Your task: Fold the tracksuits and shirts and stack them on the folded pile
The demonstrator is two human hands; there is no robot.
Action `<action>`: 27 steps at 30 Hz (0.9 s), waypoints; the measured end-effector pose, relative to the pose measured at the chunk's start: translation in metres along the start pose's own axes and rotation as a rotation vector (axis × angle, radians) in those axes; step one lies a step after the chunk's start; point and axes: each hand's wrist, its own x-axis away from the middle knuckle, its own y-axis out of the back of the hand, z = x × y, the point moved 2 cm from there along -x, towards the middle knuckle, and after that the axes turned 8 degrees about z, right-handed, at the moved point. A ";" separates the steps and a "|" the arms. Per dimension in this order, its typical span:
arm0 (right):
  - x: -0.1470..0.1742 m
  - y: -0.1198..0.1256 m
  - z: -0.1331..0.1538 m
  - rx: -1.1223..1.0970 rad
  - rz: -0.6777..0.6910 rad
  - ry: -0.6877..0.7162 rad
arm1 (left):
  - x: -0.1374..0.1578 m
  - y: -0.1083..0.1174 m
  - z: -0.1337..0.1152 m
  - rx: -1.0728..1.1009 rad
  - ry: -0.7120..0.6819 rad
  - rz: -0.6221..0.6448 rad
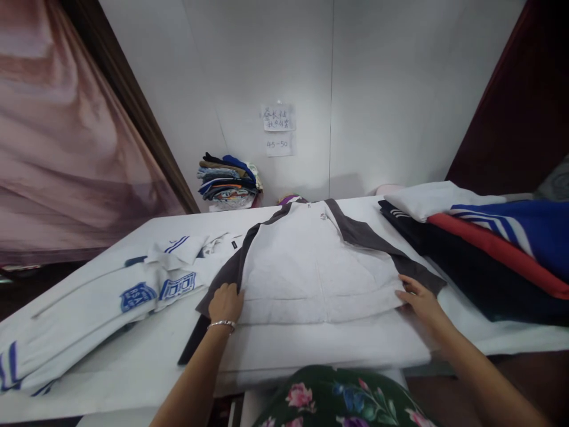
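Note:
Spread on the table lies a jacket (288, 267) with a white body and dark grey sleeves, its collar at the far side. A seam or zip line runs down its middle. My left hand (226, 305), with a bracelet on the wrist, is closed on the jacket's left edge near the bottom hem, over the grey sleeve. At the opposite lower corner my right hand (418, 299) pinches the jacket's edge between thumb and fingers. A dark strip sticks out below the left sleeve; I cannot tell what it belongs to.
White garments with blue badges (137, 296) lie left of the jacket. Dark, red, white and blue clothes (480, 261) are heaped on the right. A folded clothes stack (231, 181) stands behind the white table (320, 350). Paper notes (279, 127) hang on the wall.

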 end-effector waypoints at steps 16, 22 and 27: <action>0.036 0.025 0.017 -0.138 0.136 -0.056 | 0.013 0.025 0.013 0.101 0.020 0.043; 0.027 0.036 -0.014 0.500 0.022 0.115 | 0.015 0.014 0.011 -0.008 -0.009 0.120; -0.011 0.071 -0.009 0.896 -0.194 0.321 | 0.015 0.019 -0.027 0.077 -0.289 -0.276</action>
